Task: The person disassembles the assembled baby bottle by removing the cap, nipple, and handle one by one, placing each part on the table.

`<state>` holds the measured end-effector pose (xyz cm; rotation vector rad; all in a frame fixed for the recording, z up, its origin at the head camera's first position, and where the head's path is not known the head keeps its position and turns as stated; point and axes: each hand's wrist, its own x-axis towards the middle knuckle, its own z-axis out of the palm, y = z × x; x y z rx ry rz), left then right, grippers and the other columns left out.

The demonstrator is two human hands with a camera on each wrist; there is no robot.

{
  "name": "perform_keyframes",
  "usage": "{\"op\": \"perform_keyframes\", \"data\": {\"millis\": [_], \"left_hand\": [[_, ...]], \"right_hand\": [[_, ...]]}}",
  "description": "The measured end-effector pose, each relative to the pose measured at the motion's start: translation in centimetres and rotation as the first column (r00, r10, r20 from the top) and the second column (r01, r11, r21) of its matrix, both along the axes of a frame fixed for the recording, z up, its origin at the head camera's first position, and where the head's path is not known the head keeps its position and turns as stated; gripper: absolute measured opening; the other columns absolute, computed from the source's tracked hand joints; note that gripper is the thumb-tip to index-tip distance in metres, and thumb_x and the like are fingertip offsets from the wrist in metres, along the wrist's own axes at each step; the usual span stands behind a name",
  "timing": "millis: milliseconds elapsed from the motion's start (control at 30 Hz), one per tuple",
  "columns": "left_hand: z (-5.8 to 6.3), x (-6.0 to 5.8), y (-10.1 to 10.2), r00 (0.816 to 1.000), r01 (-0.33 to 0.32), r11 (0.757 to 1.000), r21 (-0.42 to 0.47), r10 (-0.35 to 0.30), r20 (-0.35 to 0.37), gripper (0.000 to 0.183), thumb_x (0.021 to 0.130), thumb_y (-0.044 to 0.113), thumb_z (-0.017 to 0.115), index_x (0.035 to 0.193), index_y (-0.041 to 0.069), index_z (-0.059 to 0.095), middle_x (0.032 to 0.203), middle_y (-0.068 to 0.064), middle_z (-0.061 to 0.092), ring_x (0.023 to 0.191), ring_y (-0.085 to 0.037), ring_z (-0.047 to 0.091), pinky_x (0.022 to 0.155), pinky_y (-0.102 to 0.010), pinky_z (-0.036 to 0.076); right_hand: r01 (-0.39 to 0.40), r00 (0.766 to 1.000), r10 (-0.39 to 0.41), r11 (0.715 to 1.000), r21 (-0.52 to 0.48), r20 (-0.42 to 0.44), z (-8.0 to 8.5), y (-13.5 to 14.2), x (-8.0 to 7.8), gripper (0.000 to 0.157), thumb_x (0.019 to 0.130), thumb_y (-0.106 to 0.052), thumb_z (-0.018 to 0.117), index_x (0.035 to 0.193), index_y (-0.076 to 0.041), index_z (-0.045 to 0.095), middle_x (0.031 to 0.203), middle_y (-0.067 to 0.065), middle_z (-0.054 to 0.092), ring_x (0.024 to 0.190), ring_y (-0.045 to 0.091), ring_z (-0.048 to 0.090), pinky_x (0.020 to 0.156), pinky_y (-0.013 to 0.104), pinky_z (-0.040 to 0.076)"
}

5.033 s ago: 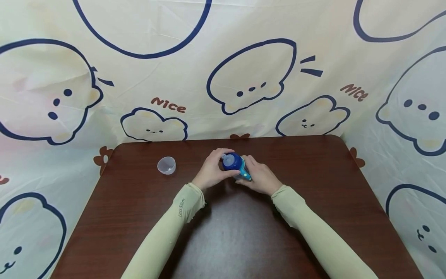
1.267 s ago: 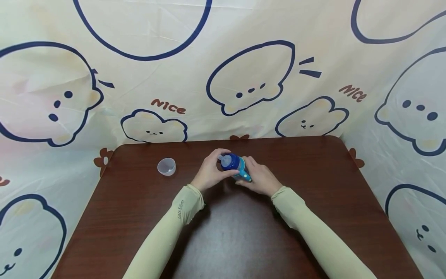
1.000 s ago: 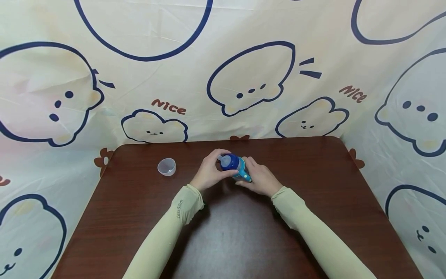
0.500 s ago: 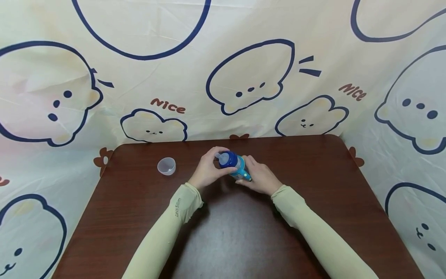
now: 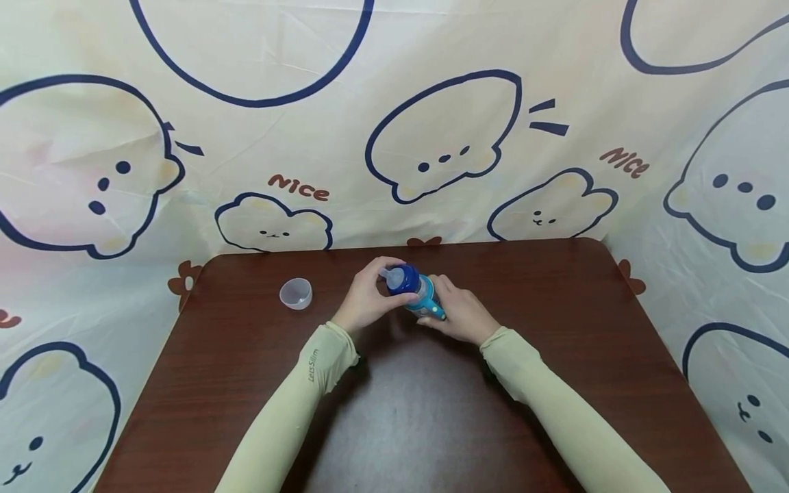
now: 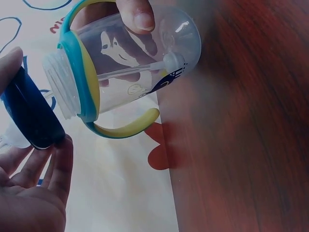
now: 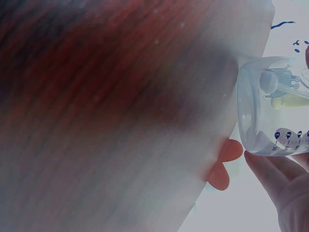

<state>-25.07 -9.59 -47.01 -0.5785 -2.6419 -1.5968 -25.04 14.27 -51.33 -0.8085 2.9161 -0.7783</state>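
Note:
My left hand [image 5: 366,298] pinches the dark blue screw collar [image 5: 404,279] of a baby bottle, with its pale teat pointing up and left. In the left wrist view the collar stands apart from the bottle's threaded neck [image 6: 60,87], with a small gap between them. My right hand [image 5: 461,312] grips the clear bottle [image 6: 130,63] round its body. The bottle leans, and a straw with a weighted end shows inside it. A teal and yellow handle ring [image 6: 83,79] sits below the neck. In the right wrist view the bottle's base [image 7: 248,113] and volume marks show.
A small translucent cup-shaped cover [image 5: 296,294] stands on the brown table [image 5: 394,411], left of my hands. Behind the table and at its sides hangs a pale cloth [image 5: 345,137] with cartoon drawings.
My left hand has drawn the blue collar a little up and left, away from the handle ring, and more of the bottle's neck shows. My right hand stays in place.

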Motion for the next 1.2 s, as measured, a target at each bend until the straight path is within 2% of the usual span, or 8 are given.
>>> {"op": "perform_keyframes", "data": {"millis": [167,367,533,733,967,1200], "left_hand": [[0.1,0.1,-0.2,1.000,-0.007,1.000,0.001,0.007,-0.007,0.063,0.082,0.043,0.088,0.135,0.026,0.058,0.132,0.002,0.062,0.116,-0.024,0.059,0.095,-0.052,0.059],[0.4,0.2,-0.4,1.000,-0.014,1.000,0.017,0.014,-0.009,0.065,0.081,0.042,0.089,0.135,0.026,0.058,0.133,0.002,0.062,0.117,-0.024,0.060,0.099,-0.054,0.057],[0.8,0.1,-0.7,1.000,-0.013,1.000,0.020,0.013,-0.015,0.067,0.080,0.041,0.090,0.137,0.024,0.058,0.134,0.003,0.062,0.116,-0.023,0.060,0.093,-0.050,0.060],[1.3,0.1,-1.0,1.000,-0.020,0.999,0.038,0.021,-0.017,0.067,0.080,0.039,0.091,0.137,0.025,0.058,0.133,0.003,0.062,0.115,-0.024,0.059,0.089,-0.052,0.061],[2.1,0.3,-1.3,0.999,-0.026,0.999,0.033,0.027,-0.020,0.065,0.081,0.043,0.089,0.136,0.030,0.058,0.133,0.005,0.062,0.119,-0.022,0.058,0.099,-0.053,0.056],[2.9,0.5,-1.5,0.999,-0.034,0.999,0.012,0.034,-0.003,0.068,0.080,0.044,0.089,0.138,0.030,0.057,0.134,0.004,0.061,0.126,-0.021,0.055,0.104,-0.053,0.053]], "right_hand": [[0.001,1.000,-0.001,1.000,0.005,0.009,-0.1,0.0,0.1,0.085,0.087,-0.048,0.082,0.150,-0.014,0.037,0.125,0.005,0.055,0.105,0.022,0.066,0.094,0.045,0.061],[0.002,1.000,-0.002,1.000,-0.007,0.011,0.0,0.1,0.2,0.085,0.087,-0.048,0.082,0.150,-0.014,0.036,0.124,0.005,0.055,0.105,0.021,0.066,0.094,0.044,0.061],[0.002,1.000,-0.003,1.000,0.010,0.012,0.1,0.1,0.2,0.085,0.088,-0.049,0.081,0.151,-0.015,0.035,0.123,0.004,0.055,0.103,0.021,0.065,0.092,0.042,0.061],[0.005,1.000,-0.005,1.000,0.016,0.008,0.0,0.1,0.1,0.084,0.088,-0.049,0.081,0.150,-0.014,0.036,0.122,0.004,0.054,0.100,0.020,0.064,0.090,0.042,0.061],[0.010,1.000,-0.010,1.000,0.012,0.014,0.0,-0.1,0.1,0.084,0.087,-0.048,0.082,0.150,-0.015,0.036,0.121,0.003,0.054,0.099,0.020,0.064,0.090,0.042,0.061],[0.008,1.000,-0.008,1.000,0.007,0.017,0.0,0.0,0.1,0.084,0.088,-0.049,0.081,0.150,-0.015,0.036,0.122,0.004,0.055,0.101,0.020,0.064,0.091,0.043,0.061]]}}
